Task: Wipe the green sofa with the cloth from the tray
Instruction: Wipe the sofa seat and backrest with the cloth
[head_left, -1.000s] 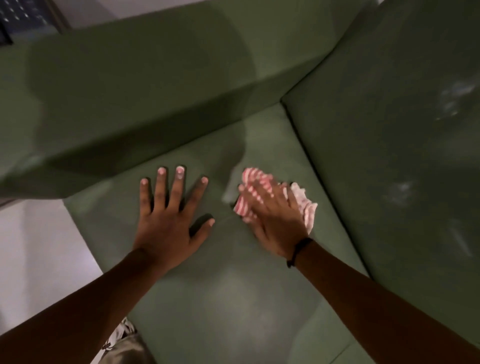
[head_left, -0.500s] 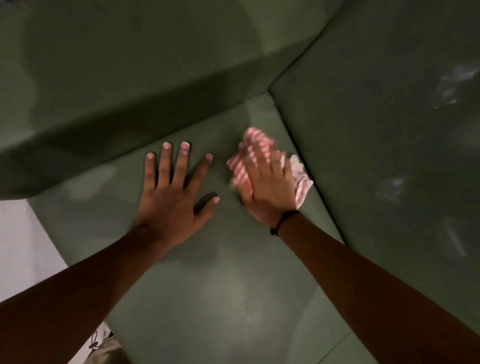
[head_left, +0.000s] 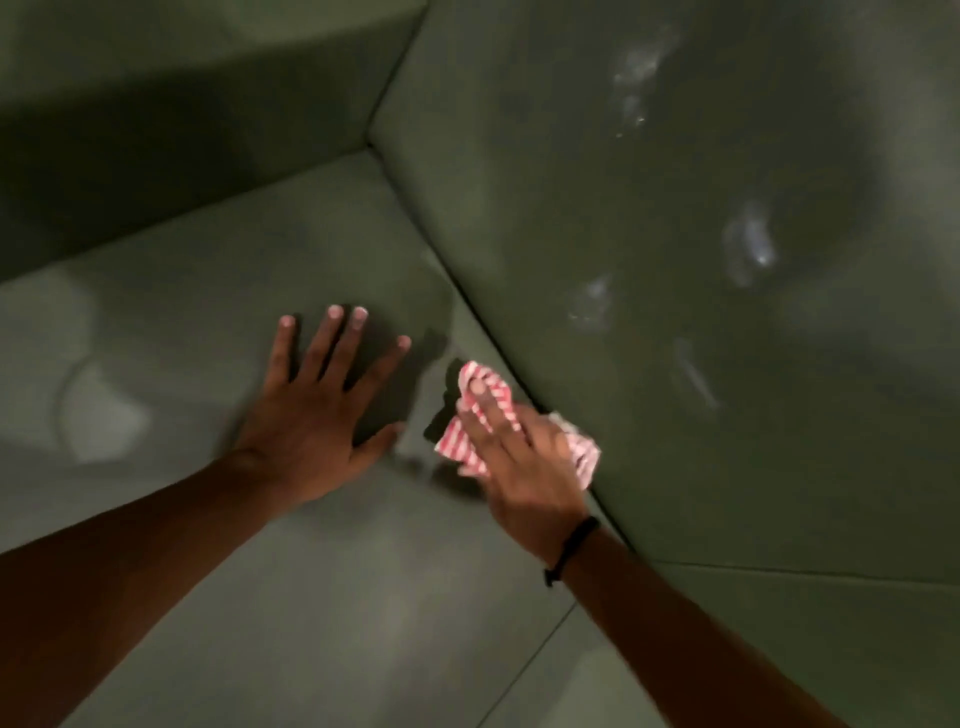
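Nearest the camera, two bare forearms enter from the lower edge, the left one from about 8 o'clock and the right one from about 5 o'clock, both reaching up and inward over the seat of the green sofa (head_left: 291, 597). A seam in the seat cushion runs diagonally at about 6 o'clock, just beside the right forearm. A dark band (head_left: 571, 551) circles the right wrist.

Further out, the left hand (head_left: 317, 415) lies flat, palm down, on the seat cushion a little left of centre, fingers spread wide and pointing toward 12 o'clock, holding nothing; its outline is slightly blurred. Just to its right, at about 3 o'clock from it and apart from it, the right hand (head_left: 519, 462) presses flat on a crumpled red-and-white striped cloth (head_left: 460, 444), fingers laid over the fabric rather than curled round it. The cloth sits on the seat right against the crease where the cushion meets the upright panel at the right, with folds showing past the fingertips toward 11 o'clock and beside the palm toward 3 o'clock.

Beyond the hands, that right-hand panel rises toward 1 o'clock and carries several pale, shiny smears (head_left: 748, 249). At 11 o'clock a second upright panel stands in shadow, the two meeting in a corner near 12 o'clock.
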